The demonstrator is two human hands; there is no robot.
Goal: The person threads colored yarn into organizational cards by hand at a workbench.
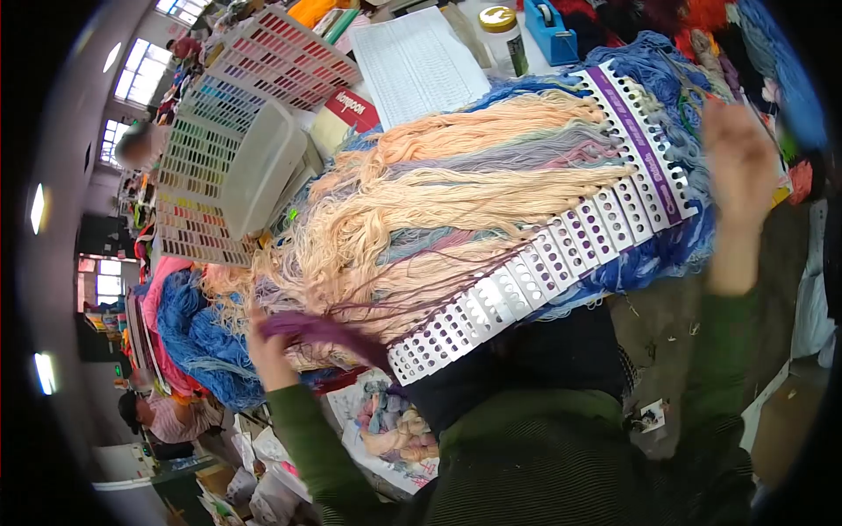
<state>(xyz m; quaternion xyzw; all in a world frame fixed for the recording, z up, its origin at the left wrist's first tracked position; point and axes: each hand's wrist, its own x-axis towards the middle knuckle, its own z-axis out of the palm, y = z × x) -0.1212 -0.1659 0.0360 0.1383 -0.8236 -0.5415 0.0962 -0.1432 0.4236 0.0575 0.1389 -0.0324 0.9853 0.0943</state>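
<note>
My left hand (274, 352) is closed around a hank of dark purple thread (329, 333) at the left end of the work. Thin purple strands run from there across the cards. My right hand (741, 162) is raised beside the right end of the cards; its fingers are blurred, and whether they hold anything cannot be told. Between the hands lies a fanned row of white punched thread cards (509, 298), the end one with a purple stripe (645, 145). Peach, cream and grey-lilac thread (474, 197) hangs from the holes and spreads over the table.
Blue yarn (189, 329) lies under and around the cards. Behind stand a colour sample chart (206, 167), a clear plastic bin (263, 167), a printed sheet (421, 66), a jar (502, 44) and a blue tape dispenser (551, 35). A person (171, 412) is at the far left.
</note>
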